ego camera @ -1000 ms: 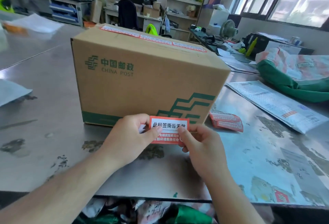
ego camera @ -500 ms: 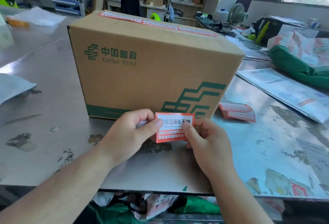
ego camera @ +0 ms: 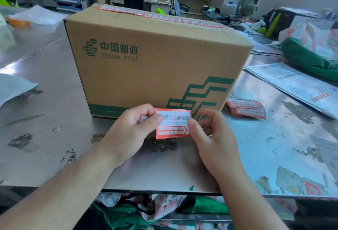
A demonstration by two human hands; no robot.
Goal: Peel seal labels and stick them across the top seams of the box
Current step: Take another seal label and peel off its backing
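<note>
At six o'clock of the box (ego camera: 146, 61), a seal label (ego camera: 172, 123) is pinched at its nine o'clock edge by the left hand (ego camera: 131, 131) and at three by the right hand (ego camera: 210, 134), fingers curled. A tear or fold onto itself is judged likely if peeled unevenly.

The brown rectangular cardboard box (ego camera: 155, 68) looks matt and smooth. The grey metal table (ego camera: 51, 105) shines dully, scuffed with patchy residue towards its near edge. The red-and-white paper seal label (ego camera: 173, 131) seems faintly glossy.
</note>
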